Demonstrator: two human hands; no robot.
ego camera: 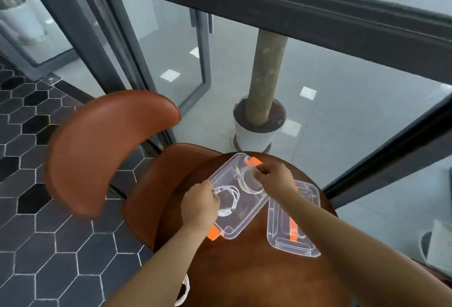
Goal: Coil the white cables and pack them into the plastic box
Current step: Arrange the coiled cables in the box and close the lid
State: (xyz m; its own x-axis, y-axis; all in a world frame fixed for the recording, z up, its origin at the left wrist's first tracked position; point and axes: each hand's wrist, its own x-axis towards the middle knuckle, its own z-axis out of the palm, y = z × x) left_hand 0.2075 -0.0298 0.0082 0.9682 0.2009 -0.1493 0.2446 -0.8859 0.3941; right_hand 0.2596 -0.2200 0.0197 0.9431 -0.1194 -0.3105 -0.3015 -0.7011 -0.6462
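A clear plastic box with orange latches lies open on the round brown table. Two coiled white cables rest inside it. My left hand pinches the near coil at its left side. Over the box's far end, my right hand holds the far coil by its top. The box's clear lid, with an orange handle, lies on the table to the right. Another white cable hangs by the table's near left edge, partly hidden by my left arm.
A brown chair stands left of the table on dark hexagon tiles. Behind the table is a potted tree in a white pot, with glass walls and dark frames around it.
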